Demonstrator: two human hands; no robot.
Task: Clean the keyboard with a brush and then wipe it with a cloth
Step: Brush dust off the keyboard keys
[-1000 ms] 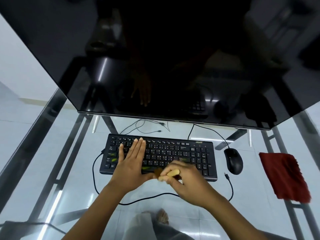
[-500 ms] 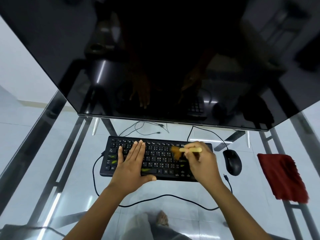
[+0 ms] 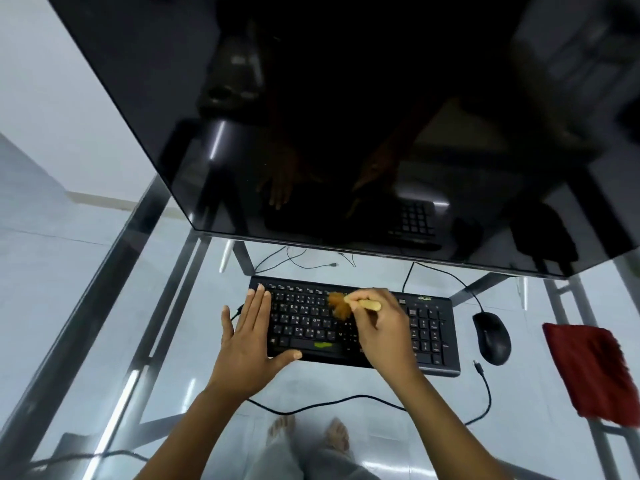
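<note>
Right hand [image 3: 381, 329]: fingers curled tight round the brush [image 3: 367, 304], pinching its pale handle between thumb and fingertips over the middle of the keyboard [image 3: 431, 329]. The brush's long axis runs left to right; the brown bristles [image 3: 338, 305] point left and sit on the far key rows, while the handle end sticks out right of the knuckles. The bristles lie just left of the gripping fingers. Left hand [image 3: 249, 341]: flat, fingers straight and together, holding nothing, pressing on the keyboard's left end with the thumb spread along its near edge. The red cloth [image 3: 588, 370] lies untouched on the glass table [image 3: 329, 379], well right of both hands, beyond the mouse [image 3: 491, 337].
</note>
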